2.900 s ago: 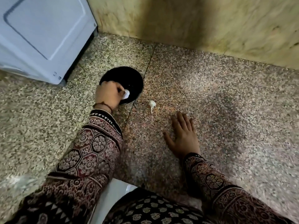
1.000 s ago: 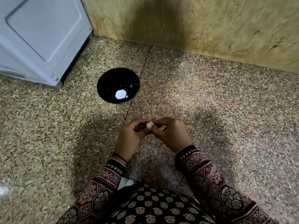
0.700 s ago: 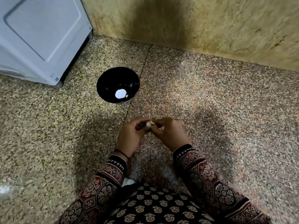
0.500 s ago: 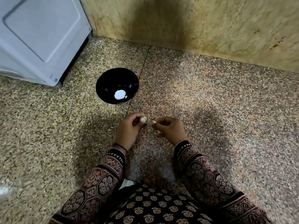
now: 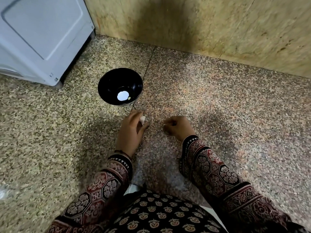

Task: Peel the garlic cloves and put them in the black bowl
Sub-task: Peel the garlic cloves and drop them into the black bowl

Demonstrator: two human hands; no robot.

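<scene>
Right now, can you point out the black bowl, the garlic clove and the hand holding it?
black bowl [image 5: 110, 81]: head view, on its dark inner wall.
garlic clove [image 5: 142, 119]: head view, on its pale exposed tip.
left hand [image 5: 130, 132]: head view, on its back.

**A:** What is the floor made of?

**B:** The floor [image 5: 218, 106] is speckled, granite-like stone, polished smooth with a dull sheen. The wall [image 5: 218, 27] is mottled yellowish stone slab and looks fairly matt.

**A:** And the bowl?

**B:** The black bowl [image 5: 107, 84] is smooth and glossy, with a bright white glare inside. I cannot tell whether it is plastic or glazed ceramic. The white appliance [image 5: 42, 31] has a smooth, satin, painted-looking panel.

**A:** Any fabric?

**B:** The sleeves [image 5: 212, 172] and the lap cloth [image 5: 159, 214] are matt printed cloth. The garlic clove [image 5: 142, 119] is pale, its surface too blurred to judge.
</scene>
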